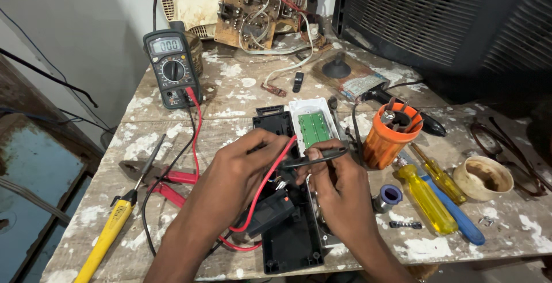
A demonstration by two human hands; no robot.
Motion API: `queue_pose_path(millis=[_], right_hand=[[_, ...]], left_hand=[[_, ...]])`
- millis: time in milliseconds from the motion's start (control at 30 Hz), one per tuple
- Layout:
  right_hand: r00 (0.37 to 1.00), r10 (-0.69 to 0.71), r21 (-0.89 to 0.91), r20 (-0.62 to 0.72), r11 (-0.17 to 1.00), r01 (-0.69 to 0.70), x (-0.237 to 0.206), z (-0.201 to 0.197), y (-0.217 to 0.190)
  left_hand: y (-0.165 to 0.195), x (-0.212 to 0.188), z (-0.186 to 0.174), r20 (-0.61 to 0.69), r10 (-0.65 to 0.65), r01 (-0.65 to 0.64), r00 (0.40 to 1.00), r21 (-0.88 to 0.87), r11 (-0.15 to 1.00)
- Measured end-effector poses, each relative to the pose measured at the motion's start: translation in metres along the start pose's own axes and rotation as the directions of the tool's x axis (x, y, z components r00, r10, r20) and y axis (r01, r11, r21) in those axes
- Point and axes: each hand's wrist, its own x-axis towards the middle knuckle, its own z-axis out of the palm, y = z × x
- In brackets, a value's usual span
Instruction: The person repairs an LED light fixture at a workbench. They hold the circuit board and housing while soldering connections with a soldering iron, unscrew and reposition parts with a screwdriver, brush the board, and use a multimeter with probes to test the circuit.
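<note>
My left hand (244,168) pinches the red test probe (275,168), its red lead looping down to the bench. My right hand (339,188) grips the black test probe (316,158), held almost level. Both probe tips meet over an opened black plastic case (290,243) that lies under my hands. Just beyond them sits a white housing with a green circuit board (314,128). A dark multimeter (171,67) with a lit display stands at the back left, with red and black leads running from it.
An orange cup of tools (384,139) stands right of the housing. Yellow and blue screwdrivers (428,199), a solder reel (388,197) and a small bowl (483,176) lie right. A yellow-handled soldering iron (112,225) and red-handled pliers (167,182) lie left. Bare circuit boards (261,7) lean at the back.
</note>
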Motion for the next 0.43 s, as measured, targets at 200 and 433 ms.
queue_pose_path(millis=[200, 433], right_hand=[[1.0, -0.011, 0.025, 0.005, 1.0, 0.011, -0.0002, -0.0002, 0.0003], [1.0, -0.01, 0.031, 0.014, 0.999, 0.01, -0.0006, -0.0006, 0.0006]], left_hand=[[-0.0017, -0.0029, -0.0008, 0.002, -0.002, 0.002, 1.0, -0.021, 1.0], [-0.0018, -0.0021, 0.0005, 0.009, -0.036, 0.037, 0.999, -0.019, 0.999]])
